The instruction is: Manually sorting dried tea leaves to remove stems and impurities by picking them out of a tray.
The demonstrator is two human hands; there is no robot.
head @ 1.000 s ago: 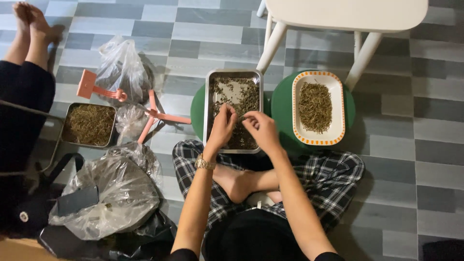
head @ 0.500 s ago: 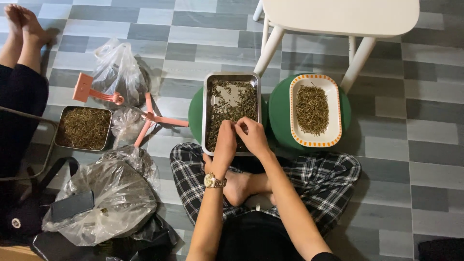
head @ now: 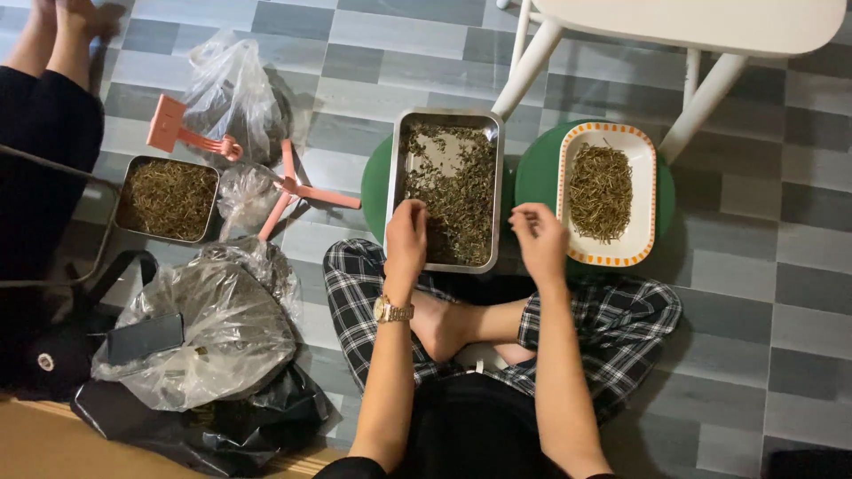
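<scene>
A rectangular metal tray (head: 394, 168) of loose dried herb bits rests on a green stool (head: 374, 188) in front of my crossed legs. My left hand (head: 406, 235), with a gold watch on its wrist, lies on the herbs at the tray's near end. Its fingers curl down out of sight. My right hand (head: 539, 239) hovers between the tray and a white, orange-rimmed plate (head: 642, 232) of sorted herb sprigs. Its fingertips are pinched together, and anything between them is too small to see. The plate sits on a second green stool (head: 535, 176).
A white chair (head: 701, 35) stands behind the plate. To the left are a second metal tray of herbs (head: 167, 199), pink plastic tools (head: 182, 131), clear plastic bags (head: 232, 89) and a large bag over black bags (head: 209, 333). Another person's legs (head: 53, 98) lie at far left.
My right hand has left the metal tray and moved right, toward the plate. My left hand has slid down to the tray's near end.
</scene>
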